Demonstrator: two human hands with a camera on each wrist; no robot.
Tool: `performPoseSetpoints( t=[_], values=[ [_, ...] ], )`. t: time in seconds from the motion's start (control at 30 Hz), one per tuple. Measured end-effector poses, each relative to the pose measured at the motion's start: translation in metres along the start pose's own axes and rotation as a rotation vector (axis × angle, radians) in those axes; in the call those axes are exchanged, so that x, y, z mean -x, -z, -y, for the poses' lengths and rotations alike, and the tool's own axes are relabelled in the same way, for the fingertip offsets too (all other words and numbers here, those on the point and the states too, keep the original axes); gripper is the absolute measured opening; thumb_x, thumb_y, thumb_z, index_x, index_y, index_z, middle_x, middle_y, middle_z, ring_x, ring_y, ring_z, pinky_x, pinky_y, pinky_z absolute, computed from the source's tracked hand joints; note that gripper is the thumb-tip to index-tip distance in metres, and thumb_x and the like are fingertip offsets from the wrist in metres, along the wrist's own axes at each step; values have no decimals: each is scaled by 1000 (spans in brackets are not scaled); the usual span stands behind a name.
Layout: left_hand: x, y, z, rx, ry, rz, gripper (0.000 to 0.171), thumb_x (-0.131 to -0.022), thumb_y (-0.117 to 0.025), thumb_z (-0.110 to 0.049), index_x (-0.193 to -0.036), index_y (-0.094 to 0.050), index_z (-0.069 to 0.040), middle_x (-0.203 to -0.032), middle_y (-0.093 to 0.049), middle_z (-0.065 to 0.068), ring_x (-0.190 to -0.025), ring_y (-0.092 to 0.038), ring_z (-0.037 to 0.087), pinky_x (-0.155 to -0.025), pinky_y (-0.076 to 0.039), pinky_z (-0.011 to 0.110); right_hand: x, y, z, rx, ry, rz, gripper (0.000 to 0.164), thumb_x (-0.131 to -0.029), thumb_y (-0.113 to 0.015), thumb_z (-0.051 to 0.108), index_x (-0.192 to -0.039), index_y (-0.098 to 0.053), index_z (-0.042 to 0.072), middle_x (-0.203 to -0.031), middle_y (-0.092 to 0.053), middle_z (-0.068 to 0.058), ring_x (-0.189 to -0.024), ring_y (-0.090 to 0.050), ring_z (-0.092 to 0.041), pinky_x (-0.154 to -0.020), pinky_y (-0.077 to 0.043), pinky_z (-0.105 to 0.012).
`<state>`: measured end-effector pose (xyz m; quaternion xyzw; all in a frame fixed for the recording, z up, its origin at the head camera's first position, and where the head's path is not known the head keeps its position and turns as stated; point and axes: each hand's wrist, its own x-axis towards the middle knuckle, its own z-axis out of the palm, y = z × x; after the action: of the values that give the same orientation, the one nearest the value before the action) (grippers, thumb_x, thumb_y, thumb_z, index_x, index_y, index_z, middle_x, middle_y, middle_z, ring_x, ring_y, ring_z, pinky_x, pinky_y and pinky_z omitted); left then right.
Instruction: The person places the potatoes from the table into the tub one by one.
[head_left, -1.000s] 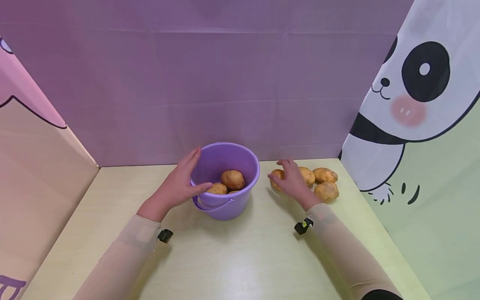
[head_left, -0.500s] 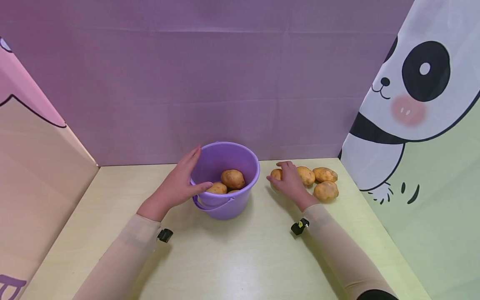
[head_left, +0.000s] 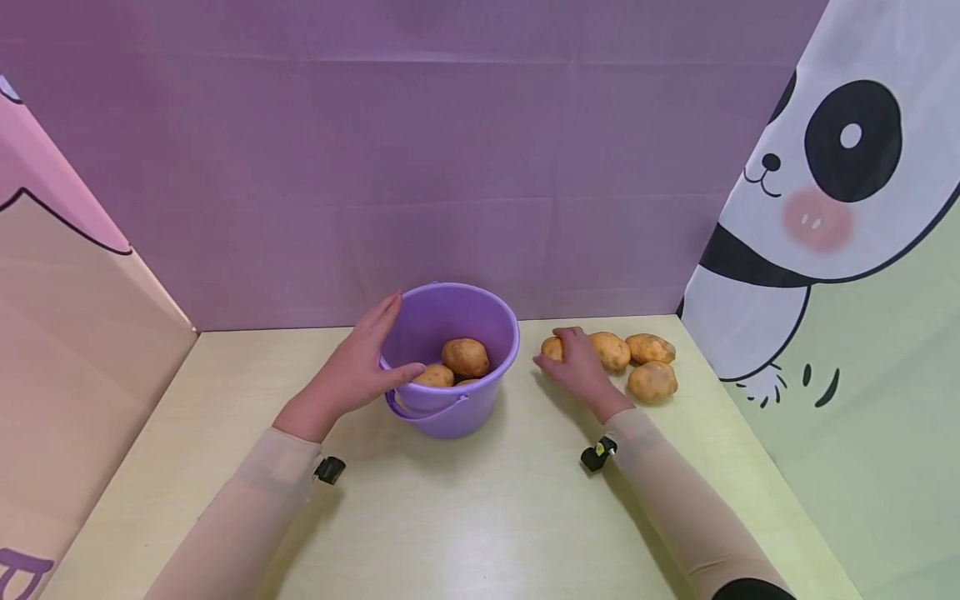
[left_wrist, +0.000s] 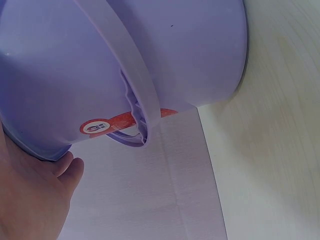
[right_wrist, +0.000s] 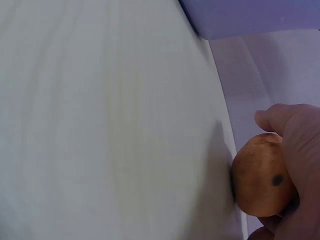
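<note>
The left hand lies at the near left of the purple bucket, its thumb reaching over the front of the rim and its other fingers stretched along the left side; thumb and fingers are spread wide, touching the bucket without curling tightly round it. The bucket stands upright on the desk, near its back edge, with the handle hanging down at the front; the left wrist view shows a red label on its side. Inside the bucket lie a darker potato, a paler potato to its left, and a sliver of a third potato, mostly hidden by the rim. To the right of the bucket, the right hand holds a spotted potato, thumb on one side and fingers curled round the other, opened about as wide as the potato; whether the potato touches the desk I cannot tell. Right of this hand, three loose potatoes lie close together: one just beside the hand, one further right, and one nearer the person. A purple cloth hangs behind the desk, and a panda print covers the right wall.
</note>
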<state>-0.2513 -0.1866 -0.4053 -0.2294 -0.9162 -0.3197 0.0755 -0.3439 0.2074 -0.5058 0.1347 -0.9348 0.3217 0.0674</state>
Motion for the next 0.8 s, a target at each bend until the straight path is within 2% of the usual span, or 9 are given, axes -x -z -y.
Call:
performPoseSetpoints(
  t=[0.2,0.8],
  values=[
    [0,0,0,0,-5,1,116,-96,-82,-50,-176,-15,1,-184,-14,17,-169,-13,40,-133,-20,65,1,-3,-2,-42,-32,20,72,-100,-82,30,-153,-53,-9,-150,-54,-30,-141,-53,-46,-124,-41,-57],
    [0,-1,2,-1,-2,1,115,-96,-82,-51,-176,-15,-1,-185,-13,15,-169,-13,40,-132,-21,66,1,-4,-3,-90,-44,21,68,-101,-80,27,-153,-54,-9,-148,-55,-29,-141,-53,-44,-124,-41,-56]
  ],
)
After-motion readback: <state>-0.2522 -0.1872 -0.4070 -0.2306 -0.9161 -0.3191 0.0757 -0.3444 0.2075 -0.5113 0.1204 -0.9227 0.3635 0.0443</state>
